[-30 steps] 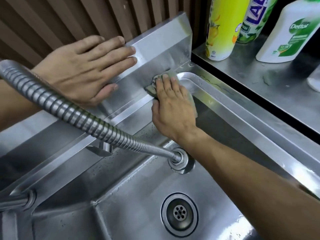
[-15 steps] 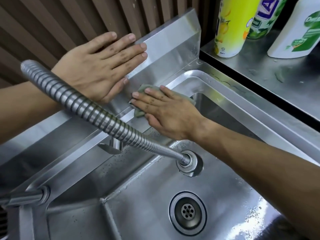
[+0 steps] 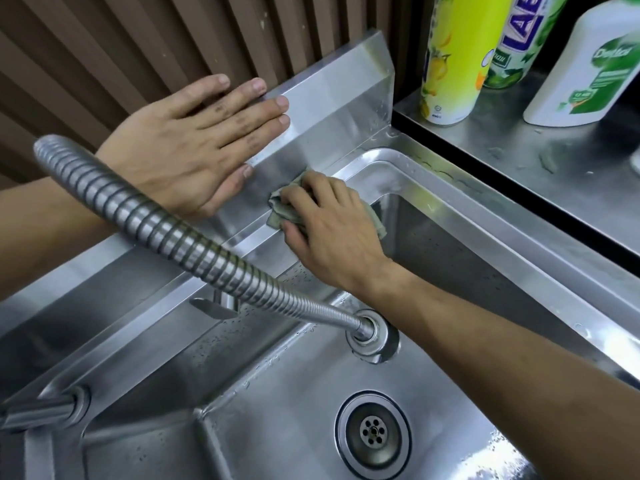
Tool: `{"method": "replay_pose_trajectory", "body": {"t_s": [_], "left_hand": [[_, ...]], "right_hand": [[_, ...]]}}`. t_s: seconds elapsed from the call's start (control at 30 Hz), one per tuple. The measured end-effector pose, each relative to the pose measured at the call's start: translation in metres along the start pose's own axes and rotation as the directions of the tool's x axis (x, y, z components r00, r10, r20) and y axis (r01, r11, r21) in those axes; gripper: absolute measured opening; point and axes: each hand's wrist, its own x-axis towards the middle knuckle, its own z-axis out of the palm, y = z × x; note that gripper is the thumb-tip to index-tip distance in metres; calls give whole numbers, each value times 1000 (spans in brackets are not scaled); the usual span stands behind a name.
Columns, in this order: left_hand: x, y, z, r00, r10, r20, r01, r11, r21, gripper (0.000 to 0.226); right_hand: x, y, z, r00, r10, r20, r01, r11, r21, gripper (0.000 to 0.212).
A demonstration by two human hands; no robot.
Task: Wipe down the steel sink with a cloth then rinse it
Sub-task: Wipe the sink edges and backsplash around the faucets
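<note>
The steel sink [image 3: 460,199] fills the view, with a raised backsplash [image 3: 339,98] along its far side and a round drain [image 3: 373,432] in the wet basin floor. My right hand [image 3: 332,226] presses a crumpled grey-green cloth [image 3: 280,213] against the foot of the backsplash, on the sink's back ledge. Most of the cloth is hidden under the fingers. My left hand [image 3: 197,143] lies flat with spread fingers on the top edge of the backsplash, just left of the cloth, holding nothing.
A ribbed flexible steel faucet hose [image 3: 180,244] arcs from the left across the basin to its nozzle [image 3: 367,332]. On the steel counter [image 3: 540,168] at the right stand a yellow bottle [image 3: 457,57], a green-labelled bottle [image 3: 519,39] and a white bottle [image 3: 588,67]. A brown slatted wall rises behind.
My right hand first slid the cloth left along the back ledge toward my left hand, then curled its fingers and bunched the cloth at the backsplash foot. My left hand stayed flat.
</note>
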Motion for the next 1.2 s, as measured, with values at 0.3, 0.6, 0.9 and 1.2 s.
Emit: {"method": "replay_pose_trajectory", "body": {"t_s": [0.3,0.6,0.9,1.2], "left_hand": [[0,0,1,1000,1,-7,-1,1000,20,64],[1,0,1,1000,1,-4,-1,1000,6,64],[2,0,1,1000,10,-13,-10,1000,0,66],[5,0,2,997,17,-73,-17,1000,4,65]], "right_hand": [[-6,24,9,988,-120,-101,129,987,93,35],[5,19,0,996,-34,-82,44,991,123,22],[19,-4,3,896,234,-377,15,833,553,25],[11,39,-2,999,-10,-47,7,997,-73,61]]}}
